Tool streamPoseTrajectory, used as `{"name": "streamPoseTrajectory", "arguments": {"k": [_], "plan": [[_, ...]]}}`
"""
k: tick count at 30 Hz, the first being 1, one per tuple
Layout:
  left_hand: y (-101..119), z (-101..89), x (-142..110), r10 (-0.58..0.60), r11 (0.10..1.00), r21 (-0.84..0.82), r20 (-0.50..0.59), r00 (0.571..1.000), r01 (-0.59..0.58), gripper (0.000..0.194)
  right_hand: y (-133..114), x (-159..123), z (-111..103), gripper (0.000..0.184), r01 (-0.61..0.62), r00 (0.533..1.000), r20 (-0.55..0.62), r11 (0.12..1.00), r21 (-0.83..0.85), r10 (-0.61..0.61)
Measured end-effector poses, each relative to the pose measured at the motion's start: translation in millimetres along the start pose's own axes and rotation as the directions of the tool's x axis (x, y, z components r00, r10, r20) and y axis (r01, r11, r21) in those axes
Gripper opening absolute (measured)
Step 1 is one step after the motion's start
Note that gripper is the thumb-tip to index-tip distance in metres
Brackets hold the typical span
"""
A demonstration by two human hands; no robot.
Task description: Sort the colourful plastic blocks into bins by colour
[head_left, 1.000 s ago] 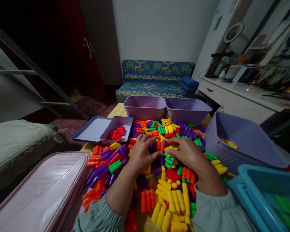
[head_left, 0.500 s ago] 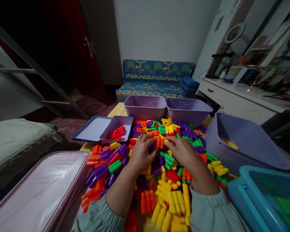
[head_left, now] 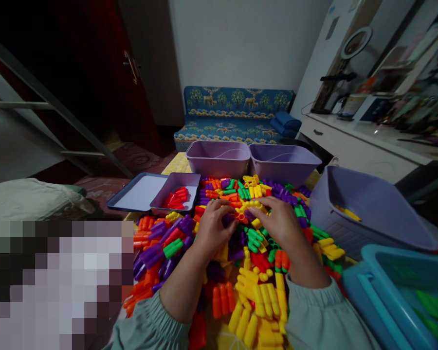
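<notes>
Colourful plastic peg-shaped building blocks lie heaped across the table in front of me. My left hand (head_left: 216,226) is over the middle of the pile, its fingers curled round an orange building block (head_left: 241,218) whose hollow ends show. Dark purple shows under its palm, partly hidden. Close by on the right, my right hand (head_left: 278,219) has its thumb and fingertips closed on a purple building block (head_left: 248,215); the fingers hide part of it. Yellow blocks (head_left: 265,301) are bunched nearest me, with an orange triple block (head_left: 223,300) beside them.
Two purple bins (head_left: 219,163) stand at the far edge. A larger purple bin (head_left: 372,209) on the right holds a few yellow pieces. Front right is a blue tub (head_left: 372,287) with green pieces. A small tray (head_left: 195,197) at left holds red blocks, its lid (head_left: 138,192) alongside.
The orange block between my hands has tipped so its hollow ends show. A purple block now shows at my right fingertips. The lower-left corner is now pixelated.
</notes>
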State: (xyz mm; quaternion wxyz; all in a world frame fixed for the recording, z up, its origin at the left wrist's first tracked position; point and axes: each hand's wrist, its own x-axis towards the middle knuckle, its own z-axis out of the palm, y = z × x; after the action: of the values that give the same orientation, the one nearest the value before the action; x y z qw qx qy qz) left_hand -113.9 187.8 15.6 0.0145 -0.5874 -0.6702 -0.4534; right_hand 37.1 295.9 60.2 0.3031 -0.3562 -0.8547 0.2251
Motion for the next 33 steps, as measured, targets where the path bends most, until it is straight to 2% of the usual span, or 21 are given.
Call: {"name": "streamPoseTrajectory", "arguments": {"k": [2, 3, 5, 7, 9, 11, 12, 14, 18, 20, 22, 24, 26, 28, 30, 31, 33], "plan": [[-0.1, 0.5, 0.1, -0.003, 1.000, -0.010, -0.007, 1.000, 0.003, 0.012, 5.2, 2.7, -6.8, 0.023, -0.031, 0.983, -0.174, 0.988, 0.148, 0.057], [-0.1, 0.7, 0.2, -0.003, 1.000, -0.014, -0.011, 1.000, 0.003, 0.013, 7.0, 4.2, -10.8, 0.024, -0.034, 0.957, -0.271, 0.965, 0.259, 0.107], [-0.2, 1.1, 0.2, -0.003, 1.000, -0.016, -0.019, 1.000, 0.003, 0.014, 9.0, 7.2, -19.3, 0.024, 0.018, 0.866, -0.442, 0.869, 0.494, 0.234], [-0.6, 1.4, 0.3, -0.001, 1.000, -0.013, -0.027, 1.000, 0.001, 0.014, 10.4, 9.6, -27.9, 0.020, 0.142, 0.764, -0.538, 0.720, 0.680, 0.357], [-0.9, 1.4, 0.4, 0.002, 1.000, -0.013, -0.031, 1.000, -0.002, 0.013, 14.3, 11.2, -36.0, 0.016, 0.272, 0.704, -0.546, 0.538, 0.798, 0.454], [-0.9, 1.1, 0.3, 0.004, 1.000, -0.017, -0.033, 0.999, -0.004, 0.013, 22.0, 12.1, -43.2, 0.010, 0.347, 0.685, -0.506, 0.376, 0.859, 0.525], [-0.7, 0.9, 0.3, 0.005, 1.000, -0.020, -0.033, 0.999, -0.005, 0.014, 26.9, 12.4, -46.3, 0.007, 0.353, 0.680, -0.479, 0.325, 0.878, 0.556], [-0.2, 0.5, 0.2, 0.005, 1.000, -0.024, -0.032, 0.999, -0.006, 0.014, 36.3, 12.3, -51.5, 0.015, 0.318, 0.664, -0.417, 0.270, 0.909, 0.620], [0.4, 0.0, 0.1, -0.002, 1.000, -0.027, -0.030, 1.000, 0.001, 0.013, 41.8, 9.9, -56.1, 0.028, 0.247, 0.633, -0.329, 0.219, 0.944, 0.701], [0.7, -0.2, 0.0, -0.008, 1.000, -0.029, -0.027, 1.000, 0.007, 0.014, 36.6, 8.4, -54.4, 0.024, 0.217, 0.657, -0.323, 0.240, 0.946, 0.681], [1.0, -0.4, 0.0, -0.012, 0.999, -0.032, -0.025, 1.000, 0.012, 0.013, 28.1, 7.4, -49.4, 0.015, 0.149, 0.713, -0.303, 0.286, 0.947, 0.632], [1.1, -0.6, 0.0, -0.020, 0.999, -0.039, -0.026, 0.999, 0.019, 0.010, 18.5, 6.9, -40.9, 0.013, 0.041, 0.794, -0.251, 0.364, 0.931, 0.553], [0.9, -0.9, 0.3, -0.043, 0.998, -0.050, -0.036, 0.998, 0.041, 0.007, 10.6, 6.2, -29.7, 0.023, -0.096, 0.890, -0.149, 0.496, 0.863, 0.432], [0.5, -1.4, 0.6, -0.072, 0.996, -0.059, -0.059, 0.996, 0.069, 0.009, 6.6, 4.7, -17.5, 0.026, -0.183, 0.960, -0.026, 0.694, 0.696, 0.279], [0.5, -2.5, 1.0, -0.090, 0.994, -0.064, -0.091, 0.992, 0.084, 0.010, 6.7, 2.0, -6.0, 0.024, -0.170, 0.985, 0.071, 0.892, 0.419, 0.154], [0.9, -3.3, 1.1, -0.094, 0.995, -0.055, -0.105, 0.990, 0.089, 0.010, 7.6, 0.3, -1.0, 0.024, -0.139, 0.988, 0.102, 0.956, 0.257, 0.116], [3.0, -5.9, 1.1, -0.103, 0.994, 0.005, -0.136, 0.985, 0.105, 0.007, 9.6, -2.9, 6.6, 0.030, -0.082, 0.984, 0.157, 0.996, -0.020, 0.084]]}}
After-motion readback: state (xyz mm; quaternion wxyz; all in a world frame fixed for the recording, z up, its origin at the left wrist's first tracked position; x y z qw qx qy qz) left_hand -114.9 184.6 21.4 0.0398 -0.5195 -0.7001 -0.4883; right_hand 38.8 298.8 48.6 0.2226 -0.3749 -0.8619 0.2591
